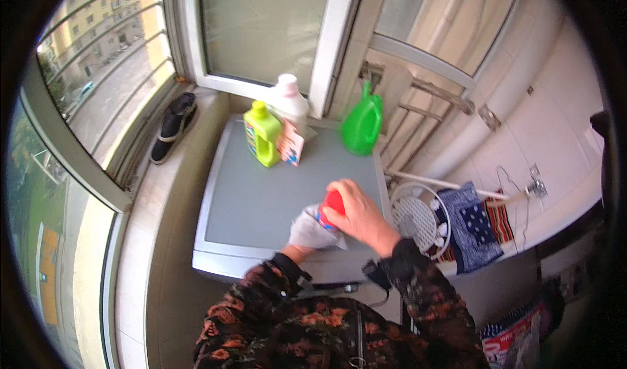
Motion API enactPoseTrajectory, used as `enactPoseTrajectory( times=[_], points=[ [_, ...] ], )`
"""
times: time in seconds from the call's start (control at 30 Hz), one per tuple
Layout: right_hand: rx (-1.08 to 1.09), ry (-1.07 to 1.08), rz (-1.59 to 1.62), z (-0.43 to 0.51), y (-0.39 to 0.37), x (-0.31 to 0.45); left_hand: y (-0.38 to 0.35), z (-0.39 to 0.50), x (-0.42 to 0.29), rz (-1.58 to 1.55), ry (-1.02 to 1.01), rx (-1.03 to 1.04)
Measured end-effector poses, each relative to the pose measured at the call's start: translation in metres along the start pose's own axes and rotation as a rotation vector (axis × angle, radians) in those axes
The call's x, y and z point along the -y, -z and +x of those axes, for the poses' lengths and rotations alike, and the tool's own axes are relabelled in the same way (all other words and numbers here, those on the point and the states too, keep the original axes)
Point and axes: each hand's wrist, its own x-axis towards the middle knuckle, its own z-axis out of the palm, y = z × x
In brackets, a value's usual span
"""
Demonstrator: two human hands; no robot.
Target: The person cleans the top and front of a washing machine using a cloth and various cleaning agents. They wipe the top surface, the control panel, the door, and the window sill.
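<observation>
Over the grey-topped appliance [235, 197], probably a washing machine, my two hands meet near its front edge. My right hand [360, 212] grips a red container [334, 203] with a blue lower band from above. A light grey cloth [311, 227] drapes over most of my left hand [299, 252], which holds it against the container's lower side. The left fingers are hidden under the cloth. At the back of the top stand a yellow-green jug [264, 129], a white bottle [290, 102] with a pale pink cap, and a pink printed packet [291, 146].
A green watering can [361, 126] stands at the back right corner. One dark shoe [174, 126] lies on the left window sill [147, 207]. To the right are a white perforated basket [416, 217], a navy patterned cloth [472, 227] and a wall tap [536, 188].
</observation>
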Motion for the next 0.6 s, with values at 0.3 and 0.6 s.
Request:
enactPoseTrajectory(
  times=[0.3, 0.6],
  points=[
    [0.087, 0.104, -0.124, -0.006, -0.002, 0.02, 0.008, -0.008, -0.019, 0.266, -0.105, 0.017],
    [0.184, 0.289, 0.15, 0.014, 0.006, 0.004, 0.021, 0.007, -0.018, -0.024, -0.185, 0.074]
  ],
)
